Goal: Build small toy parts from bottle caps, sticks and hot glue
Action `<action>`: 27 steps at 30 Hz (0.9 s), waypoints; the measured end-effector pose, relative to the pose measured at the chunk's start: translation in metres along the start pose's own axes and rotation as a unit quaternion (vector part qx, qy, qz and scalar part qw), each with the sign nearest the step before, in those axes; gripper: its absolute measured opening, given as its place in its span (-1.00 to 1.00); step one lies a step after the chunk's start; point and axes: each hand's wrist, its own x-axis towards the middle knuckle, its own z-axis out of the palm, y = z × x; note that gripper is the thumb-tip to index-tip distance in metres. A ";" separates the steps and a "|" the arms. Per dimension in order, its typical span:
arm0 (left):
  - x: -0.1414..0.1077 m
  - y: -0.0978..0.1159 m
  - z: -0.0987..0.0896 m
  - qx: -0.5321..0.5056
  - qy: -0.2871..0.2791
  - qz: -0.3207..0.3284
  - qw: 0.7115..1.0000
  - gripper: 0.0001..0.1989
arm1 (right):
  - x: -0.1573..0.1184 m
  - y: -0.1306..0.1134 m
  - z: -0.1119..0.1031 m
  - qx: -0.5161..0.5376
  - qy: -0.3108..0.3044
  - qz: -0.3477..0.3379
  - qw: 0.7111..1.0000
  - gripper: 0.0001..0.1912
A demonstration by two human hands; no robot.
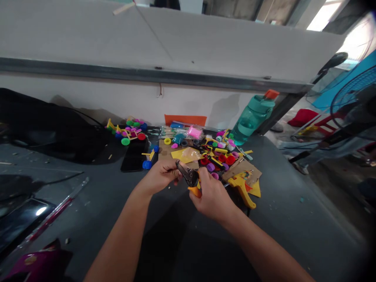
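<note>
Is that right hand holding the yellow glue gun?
No, the right hand grips an orange-handled tool, and the glue gun lies beside that hand.

The table [293, 227] is flat and dark gray, with tiny bits [67, 240] (a little like crumbs) dotted here and there. A big black bag [44, 125] lies at the back on the left. Near it is a black phone [133, 158]. Bright caps [230, 159] sit in a messy heap. A yellow glue gun [241, 188] lies by some brown cardboard [255, 174]. A green bottle [248, 121] is at the back.
</note>
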 end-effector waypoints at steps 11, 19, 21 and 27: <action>0.001 -0.004 0.006 -0.076 0.006 -0.025 0.997 -0.89 | -0.001 -0.004 -0.003 -0.029 0.062 -0.015 0.998 -0.59; 0.002 0.003 0.003 -0.003 -0.009 0.002 1.000 -0.86 | -0.002 -0.007 -0.002 -0.027 0.037 -0.031 0.998 -0.60; 0.002 0.001 0.003 0.015 -0.013 0.006 1.000 -0.83 | -0.001 -0.007 -0.003 -0.023 0.029 -0.030 0.999 -0.61; 0.000 -0.005 0.002 0.025 0.001 -0.002 1.000 -0.89 | -0.002 -0.005 -0.002 -0.023 0.018 -0.014 0.999 -0.67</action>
